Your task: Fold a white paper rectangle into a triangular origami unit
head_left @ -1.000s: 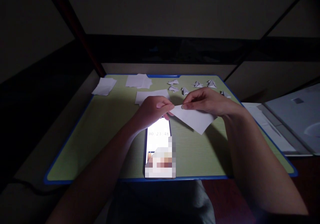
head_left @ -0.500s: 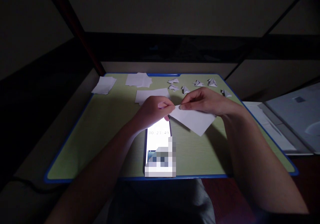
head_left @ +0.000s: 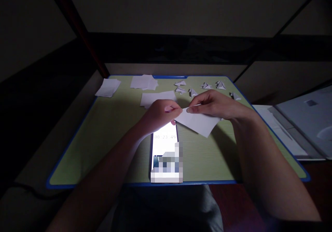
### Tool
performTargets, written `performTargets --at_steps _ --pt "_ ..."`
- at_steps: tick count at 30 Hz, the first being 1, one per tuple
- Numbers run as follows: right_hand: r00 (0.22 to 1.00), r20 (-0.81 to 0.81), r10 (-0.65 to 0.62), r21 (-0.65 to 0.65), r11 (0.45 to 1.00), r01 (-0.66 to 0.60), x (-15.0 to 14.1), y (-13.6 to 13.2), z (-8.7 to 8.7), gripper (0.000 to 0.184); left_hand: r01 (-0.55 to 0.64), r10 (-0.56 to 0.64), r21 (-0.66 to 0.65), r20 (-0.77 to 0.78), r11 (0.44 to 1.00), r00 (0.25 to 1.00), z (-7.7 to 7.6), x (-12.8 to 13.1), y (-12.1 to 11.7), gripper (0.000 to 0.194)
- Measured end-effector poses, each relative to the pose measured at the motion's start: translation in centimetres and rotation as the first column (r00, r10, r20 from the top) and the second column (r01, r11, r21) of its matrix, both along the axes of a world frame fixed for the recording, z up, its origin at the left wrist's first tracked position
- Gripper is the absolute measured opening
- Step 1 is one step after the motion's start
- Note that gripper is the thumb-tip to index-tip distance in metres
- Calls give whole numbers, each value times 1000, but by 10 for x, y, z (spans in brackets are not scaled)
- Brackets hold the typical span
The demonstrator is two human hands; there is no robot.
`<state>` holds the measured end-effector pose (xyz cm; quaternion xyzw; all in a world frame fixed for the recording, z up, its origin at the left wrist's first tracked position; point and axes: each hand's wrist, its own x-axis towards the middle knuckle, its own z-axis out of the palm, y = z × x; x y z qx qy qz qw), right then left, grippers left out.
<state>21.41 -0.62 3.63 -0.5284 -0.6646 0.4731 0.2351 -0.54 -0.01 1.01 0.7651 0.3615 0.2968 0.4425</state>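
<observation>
A white sheet of paper is held up between both hands above the green table, its lower corner hanging toward me. My left hand pinches the sheet's left end between thumb and fingers. Close beside it, my right hand grips the upper edge, thumb in front and fingers behind. Under my left hand lies a lit phone showing a timer; its lower part is blurred out. Just beyond the hands lie some white paper sheets, partly covered by my left hand.
Several small folded paper pieces lie at the far right of the table. A stack of paper sits at the far left, another pile at the back. The table has a blue rim. Right of it stands a pale, box-like object.
The sheet's lower corner has risen slightly and shifted a little left as the paper tilts. Both hands keep their pinch and have barely moved.
</observation>
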Motion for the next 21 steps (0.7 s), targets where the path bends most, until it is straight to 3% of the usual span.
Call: performTargets --at_steps 15,21 --pt "996 59 65 -7 998 -64 -4 -1 2 20 -8 8 -76 0 997 1000 1 2 -2 17" --pt "999 -8 33 -43 999 -33 0 -2 3 26 -7 8 -57 26 998 1000 0 0 -1 16"
